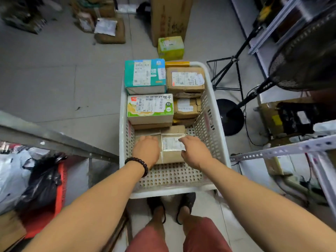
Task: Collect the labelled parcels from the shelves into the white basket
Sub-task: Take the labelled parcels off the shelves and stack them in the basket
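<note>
Brown parcel [171, 156] is under both your hands, low in the near end of the white basket [174, 193]. Your left hand [146, 150] lies on its left top with the fingers bent over the far edge. Your right hand [196, 153] holds its right side, with a finger across the corner of the white label [171, 143]. Both hands grip it; neither is spread flat. Just past your fingers stands the green and white box [150, 106], and past that the teal box [144, 73]. Past your right hand, two more brown boxes [186, 80] are stacked against the basket wall. All of them wear labels. It looks like you are setting this parcel down, so this step is nearly done. I cannot tell if it sits flat on the holey floor of the basket yet. Next you need to let go with both hands and lift them out without knocking the stack in front. Then turn to a shelf for another labelled parcel. One metal shelf [54, 140] runs out to the left of your left arm, and a white shelf [291, 148] is out to the right of your right arm. Free room shows only on the near side of your hands, so the basket looks more than half full.
</note>
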